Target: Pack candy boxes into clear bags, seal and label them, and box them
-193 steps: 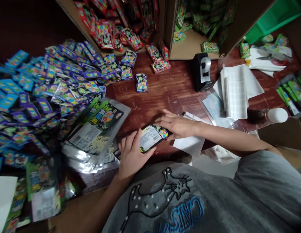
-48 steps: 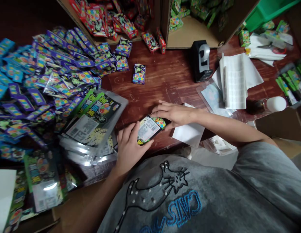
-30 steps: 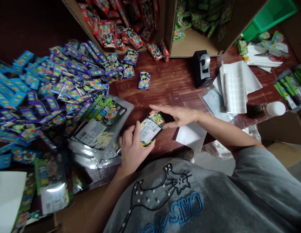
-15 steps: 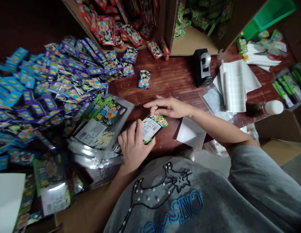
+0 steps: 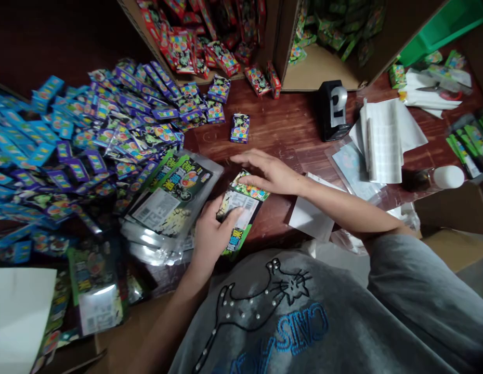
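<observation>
A printed green and black pouch [image 5: 241, 208] with a white barcode label lies on the red-brown wooden table [image 5: 288, 124] in front of me. My left hand [image 5: 213, 234] grips its near left side, thumb over the label. My right hand [image 5: 266, 174] lies flat on the pouch's far end, fingers stretched out and pointing left. A stack of similar, larger pouches [image 5: 167, 202] sits just left of my left hand. A single small purple box [image 5: 240, 128] stands alone on the table beyond my right hand.
A big heap of blue and purple small boxes [image 5: 77, 140] covers the left. Open cardboard cartons hold red boxes [image 5: 202, 36] and green boxes [image 5: 330, 26] at the back. A black tape dispenser [image 5: 334, 110], label sheets [image 5: 381, 140] and a white sheet [image 5: 309, 215] lie right.
The pouch has turned and now lies flatter, its green end nearer me. My right hand moved from beside it onto its far end. My left hand shifted its grip.
</observation>
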Tool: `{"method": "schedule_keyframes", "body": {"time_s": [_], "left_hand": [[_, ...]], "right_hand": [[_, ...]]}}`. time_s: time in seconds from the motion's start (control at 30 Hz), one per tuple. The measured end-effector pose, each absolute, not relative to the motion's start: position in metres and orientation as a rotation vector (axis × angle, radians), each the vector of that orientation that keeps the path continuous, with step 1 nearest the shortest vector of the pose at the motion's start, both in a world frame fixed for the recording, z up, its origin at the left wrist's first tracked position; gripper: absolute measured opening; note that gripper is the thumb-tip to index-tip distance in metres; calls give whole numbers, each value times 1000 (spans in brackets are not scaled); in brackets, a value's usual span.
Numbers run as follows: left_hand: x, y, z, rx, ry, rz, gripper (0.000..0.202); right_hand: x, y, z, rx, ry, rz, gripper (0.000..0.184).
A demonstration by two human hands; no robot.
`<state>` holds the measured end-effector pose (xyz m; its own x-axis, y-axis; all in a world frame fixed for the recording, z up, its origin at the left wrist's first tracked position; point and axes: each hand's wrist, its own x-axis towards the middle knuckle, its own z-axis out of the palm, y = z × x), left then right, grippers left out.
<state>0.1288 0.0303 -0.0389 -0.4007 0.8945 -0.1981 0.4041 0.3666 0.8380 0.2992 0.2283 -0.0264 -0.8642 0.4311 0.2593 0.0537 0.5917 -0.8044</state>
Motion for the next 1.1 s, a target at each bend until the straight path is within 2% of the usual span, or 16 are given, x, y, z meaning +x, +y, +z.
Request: {"method": "schedule_keyframes", "body": {"time_s": [0.03, 0.1, 0.27, 0.43, 0.53, 0.63, 0.73, 0.83, 1.03, 1.1], "left_hand": [[126, 32, -37, 1032, 1891, 1001, 51], [124, 36, -33, 894, 1747, 1089, 44], [134, 42, -34, 669, 1518, 1231, 44], [144, 40, -44, 596, 1438, 1274, 42], [142, 39, -48, 635, 1445, 1403, 44], [137, 34, -52, 794, 1507, 1550, 59], [135, 27, -60, 928, 1537, 1561, 70], [134, 22, -65, 957, 1525, 1552, 71], [124, 27, -58, 992, 1479, 1318, 53], [121, 30, -54, 990, 1520, 1247, 46]], "right_hand": [[300, 224, -25, -443, -2335, 1191, 42], [301, 220, -20, -484, -2280, 1226, 39], [305, 239, 3, -409, -2395, 1246, 30], [295, 253, 8, -144, -2668, 1178, 25], [296, 244, 1, -256, -2521, 1093, 39], [307, 221, -10, -470, -2337, 1125, 55], [319, 195, -22, -571, -2212, 1334, 40], [328, 178, -27, -628, -2160, 1442, 25], [338, 170, -27, -688, -2144, 1427, 18], [339, 163, -31, -718, -2067, 1475, 22]]}}
